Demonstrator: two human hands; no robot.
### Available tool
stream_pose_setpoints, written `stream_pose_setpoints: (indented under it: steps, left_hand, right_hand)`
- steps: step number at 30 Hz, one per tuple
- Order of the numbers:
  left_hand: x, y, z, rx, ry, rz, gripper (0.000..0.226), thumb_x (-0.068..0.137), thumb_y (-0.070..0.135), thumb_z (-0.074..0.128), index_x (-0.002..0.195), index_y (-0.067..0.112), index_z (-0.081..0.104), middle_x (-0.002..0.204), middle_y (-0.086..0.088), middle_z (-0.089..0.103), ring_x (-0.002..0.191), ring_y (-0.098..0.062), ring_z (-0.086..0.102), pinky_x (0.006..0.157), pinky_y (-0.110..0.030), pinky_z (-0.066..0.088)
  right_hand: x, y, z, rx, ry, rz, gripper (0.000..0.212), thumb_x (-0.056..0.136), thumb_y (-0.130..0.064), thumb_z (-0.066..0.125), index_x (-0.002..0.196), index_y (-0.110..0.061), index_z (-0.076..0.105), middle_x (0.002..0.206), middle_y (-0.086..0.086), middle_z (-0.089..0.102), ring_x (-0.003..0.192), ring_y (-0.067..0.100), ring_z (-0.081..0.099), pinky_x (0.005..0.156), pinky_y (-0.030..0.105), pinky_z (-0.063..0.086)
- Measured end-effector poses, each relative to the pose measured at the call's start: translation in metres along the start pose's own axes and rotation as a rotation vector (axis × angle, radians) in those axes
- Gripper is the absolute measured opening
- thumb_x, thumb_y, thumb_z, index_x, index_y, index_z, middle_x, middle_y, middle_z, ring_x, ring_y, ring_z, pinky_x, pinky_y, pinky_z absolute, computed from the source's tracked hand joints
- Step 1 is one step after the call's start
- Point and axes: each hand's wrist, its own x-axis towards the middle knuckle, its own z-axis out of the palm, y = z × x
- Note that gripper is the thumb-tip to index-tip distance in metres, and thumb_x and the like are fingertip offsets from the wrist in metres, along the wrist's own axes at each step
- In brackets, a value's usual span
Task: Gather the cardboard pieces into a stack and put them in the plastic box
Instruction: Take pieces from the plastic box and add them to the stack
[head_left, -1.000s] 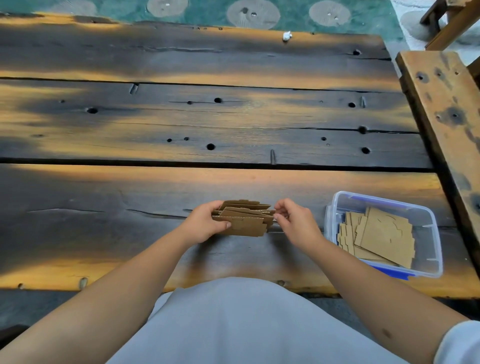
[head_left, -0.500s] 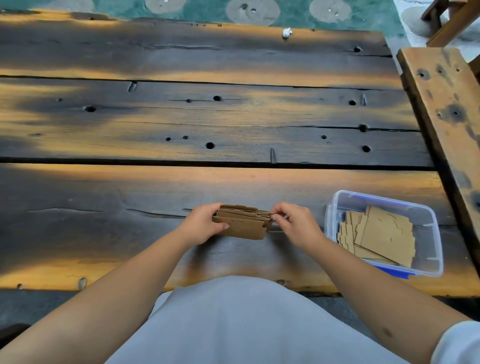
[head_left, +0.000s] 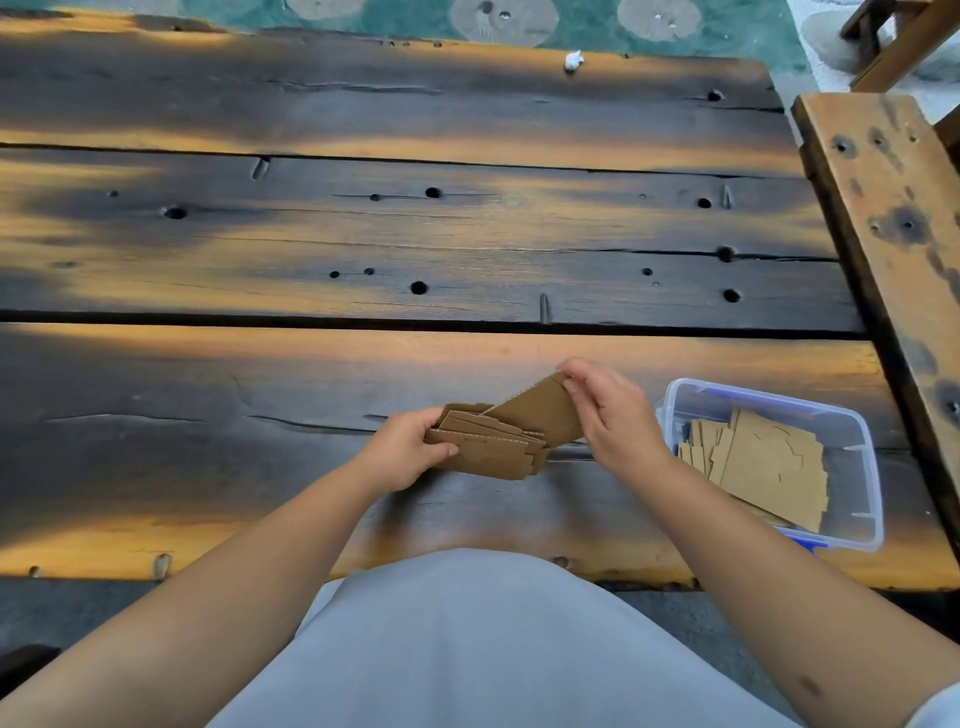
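A stack of brown cardboard pieces (head_left: 488, 449) rests on edge near the front of the wooden table (head_left: 363, 249). My left hand (head_left: 402, 454) grips its left end. My right hand (head_left: 610, 415) pinches the top corner of one cardboard piece (head_left: 540, 410), which is tilted up and to the right out of the stack. To the right stands the clear plastic box (head_left: 852, 431) with a blue-trimmed base, holding several flat cardboard pieces (head_left: 763, 462).
A wooden bench plank (head_left: 893, 208) runs along the table's right side, close behind the box. A small white scrap (head_left: 573, 61) lies at the table's far edge. Beyond is a green patterned floor (head_left: 587, 26).
Both hands squared the stack before. Now my right hand has risen and lifted one piece at an angle out of the stack; the left hand still holds the rest.
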Motion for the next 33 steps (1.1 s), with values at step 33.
stream_pose_setpoints:
  steps: [33]
  left_hand:
    - [0.0,-0.002,0.002,-0.169,0.002,-0.006,0.036,0.088,0.002,0.065,0.116,0.024,0.064,0.111,0.004,0.071,0.104,-0.013,0.064,0.091,-0.022,0.049]
  right_hand:
    - [0.003,0.008,-0.027,0.292,0.217,0.342,0.02,0.091,-0.024,0.052,0.101,-0.041,0.056,0.097,-0.016,0.064,0.088,0.004,0.06,0.076,0.02,0.049]
